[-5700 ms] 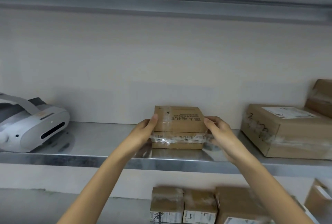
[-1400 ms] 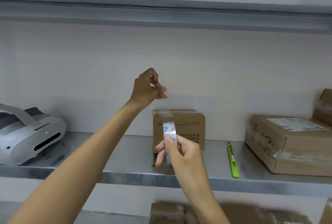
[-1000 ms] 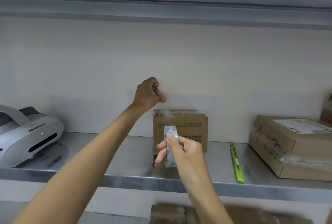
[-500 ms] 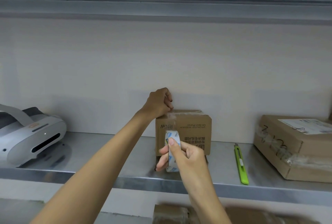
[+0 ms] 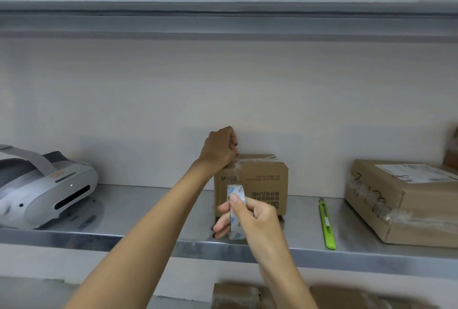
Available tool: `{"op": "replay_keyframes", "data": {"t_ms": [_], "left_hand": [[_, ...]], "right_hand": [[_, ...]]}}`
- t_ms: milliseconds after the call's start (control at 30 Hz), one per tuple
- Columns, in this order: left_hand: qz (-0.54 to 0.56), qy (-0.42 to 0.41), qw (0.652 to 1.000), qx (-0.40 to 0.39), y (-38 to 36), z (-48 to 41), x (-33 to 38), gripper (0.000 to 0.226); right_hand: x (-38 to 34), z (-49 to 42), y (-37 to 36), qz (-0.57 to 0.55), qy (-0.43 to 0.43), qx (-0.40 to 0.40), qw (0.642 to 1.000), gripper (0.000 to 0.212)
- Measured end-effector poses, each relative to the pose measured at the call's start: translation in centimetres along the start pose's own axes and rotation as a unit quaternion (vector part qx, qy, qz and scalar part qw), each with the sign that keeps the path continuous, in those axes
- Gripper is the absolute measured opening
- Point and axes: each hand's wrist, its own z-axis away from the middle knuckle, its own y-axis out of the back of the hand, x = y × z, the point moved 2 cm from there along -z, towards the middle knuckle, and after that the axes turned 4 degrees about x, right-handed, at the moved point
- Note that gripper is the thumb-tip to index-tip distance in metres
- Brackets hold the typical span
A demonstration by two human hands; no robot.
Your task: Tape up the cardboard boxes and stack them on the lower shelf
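Observation:
A small printed cardboard box (image 5: 262, 184) stands on the metal shelf (image 5: 153, 212) against the back wall. My right hand (image 5: 250, 219) grips a roll of clear tape (image 5: 235, 212) in front of the box's left part. A strip of clear tape (image 5: 235, 172) runs from the roll up the box's front to its top left corner. There my left hand (image 5: 220, 147), fingers curled, pinches the end of the strip on the box's top edge.
A green utility knife (image 5: 326, 224) lies on the shelf right of the box. A larger taped box (image 5: 406, 199) sits at the right. A white headset (image 5: 42, 192) rests at the left. Several boxes (image 5: 235, 295) show on the shelf below.
The box went from lying flat between both hands to standing upright. My left hand came down from mid-air with the tape end onto the box's top left corner. The roll stayed in my right hand.

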Motion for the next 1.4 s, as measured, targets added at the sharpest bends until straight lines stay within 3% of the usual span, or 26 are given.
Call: {"op": "replay_keyframes", "data": {"t_ms": [200, 333, 400, 567, 733, 933, 1067, 1200, 1400], "left_hand": [[-0.019, 0.001, 1.0, 0.002, 0.4, 0.1, 0.1, 0.029], [-0.152, -0.163, 0.974, 0.032, 1.2, 1.0, 1.5, 0.033], [-0.155, -0.214, 0.964, -0.011, 1.6, 1.3, 1.9, 0.028], [-0.079, -0.18, 0.966, -0.168, 3.2, 1.7, 0.6, 0.022], [-0.015, -0.096, 0.967, -0.235, 3.1, 3.4, -1.1, 0.033], [0.049, -0.061, 0.962, -0.262, 2.9, 4.5, -1.3, 0.041], [0.039, -0.088, 0.96, -0.262, 3.3, 4.8, -1.7, 0.049], [0.02, -0.108, 0.969, -0.219, 3.5, 5.1, -1.7, 0.048], [0.056, -0.038, 0.985, -0.158, 3.7, 6.0, -0.3, 0.052]], "right_hand": [[0.0, 0.0, 0.5, 0.013, -0.011, -0.001, 1.0, 0.03], [0.2, -0.1, 0.5, 0.021, -0.022, -0.006, 1.0, 0.027], [0.4, 0.0, 0.3, 0.023, -0.029, -0.006, 0.999, 0.026], [0.7, -0.1, 0.5, 0.027, -0.033, 0.003, 0.999, 0.025], [0.8, -0.2, 1.1, 0.019, -0.017, 0.021, 0.999, 0.026], [1.6, 0.5, 0.9, 0.063, 0.014, 0.025, 0.998, 0.03], [1.7, 0.9, 1.6, 0.091, 0.038, 0.036, 0.994, 0.025], [1.2, 1.9, 2.7, 0.092, 0.053, 0.044, 0.993, 0.021], [-1.2, 2.9, 4.2, 0.095, 0.139, 0.055, 0.984, 0.02]]}}
